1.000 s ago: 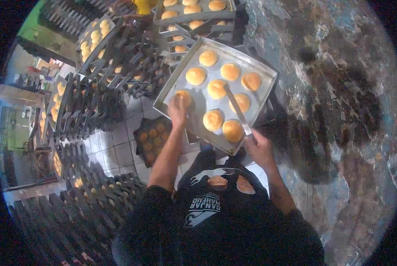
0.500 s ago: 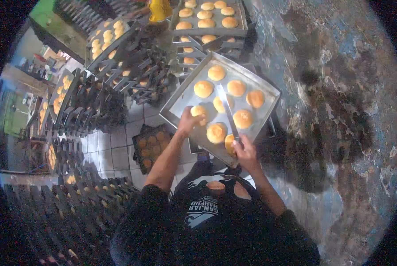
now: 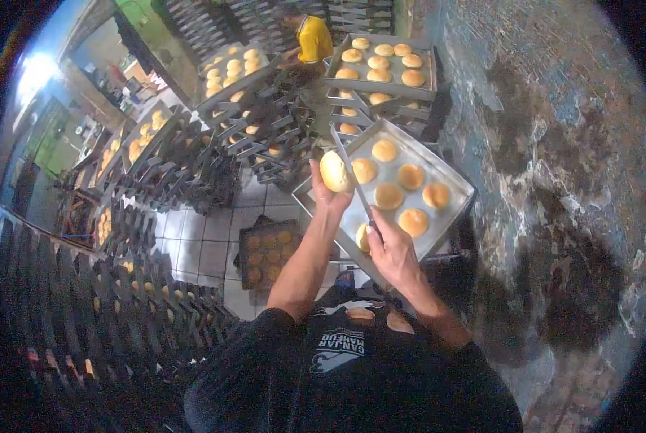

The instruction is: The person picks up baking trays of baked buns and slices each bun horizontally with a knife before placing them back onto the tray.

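Observation:
A round bun is held in my left hand, raised above the left corner of a metal tray and tipped so that its pale side shows. My right hand is closed round the handle of a long knife. The blade points up and away, close along the right side of the bun; whether it touches cannot be told. Several golden buns lie spread on the tray, and one near its front edge is partly hidden by my right hand.
Beyond stands a stack of trays with buns. More stacked trays fill the left side. A tray of darker buns is low on the tiled floor. A person in yellow is at the back. A stained wall rises at right.
My left hand has lifted the bun off the tray and tilted it. The knife has come over beside that bun. The view has shifted, so the scene sits lower and further right.

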### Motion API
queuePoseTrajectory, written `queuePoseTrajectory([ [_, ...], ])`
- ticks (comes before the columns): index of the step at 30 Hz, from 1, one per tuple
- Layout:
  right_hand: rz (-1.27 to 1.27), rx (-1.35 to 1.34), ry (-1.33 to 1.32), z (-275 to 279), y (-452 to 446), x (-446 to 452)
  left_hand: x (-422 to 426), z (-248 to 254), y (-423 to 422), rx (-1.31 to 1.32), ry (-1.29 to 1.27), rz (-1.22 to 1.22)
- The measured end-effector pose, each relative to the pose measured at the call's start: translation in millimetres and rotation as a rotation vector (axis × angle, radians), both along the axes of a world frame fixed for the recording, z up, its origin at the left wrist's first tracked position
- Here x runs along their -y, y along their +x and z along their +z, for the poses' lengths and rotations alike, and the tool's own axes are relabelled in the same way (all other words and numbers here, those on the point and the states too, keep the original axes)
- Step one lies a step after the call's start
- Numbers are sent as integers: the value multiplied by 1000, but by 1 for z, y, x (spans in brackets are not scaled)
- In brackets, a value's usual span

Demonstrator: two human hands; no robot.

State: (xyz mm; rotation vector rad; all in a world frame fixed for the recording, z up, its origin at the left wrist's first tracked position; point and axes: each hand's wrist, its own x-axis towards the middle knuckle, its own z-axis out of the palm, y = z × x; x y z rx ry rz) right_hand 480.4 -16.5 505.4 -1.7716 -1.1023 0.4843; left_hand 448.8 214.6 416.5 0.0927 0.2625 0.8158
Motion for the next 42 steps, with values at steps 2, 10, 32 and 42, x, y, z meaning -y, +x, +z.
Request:
queuePoseTrajectory([
  [2, -9, 124, 42, -4, -2, 5, 3, 3, 2, 36, 67, -28],
  [10, -20, 189, 70, -13, -4, 26, 7, 6, 17, 242, 133, -164],
  [32, -73, 230, 128, -10, -1, 24, 22, 4, 23, 32, 153, -188],
  [42, -51, 89, 60, 1, 11, 23, 15, 6, 21, -41, 287, -255],
])
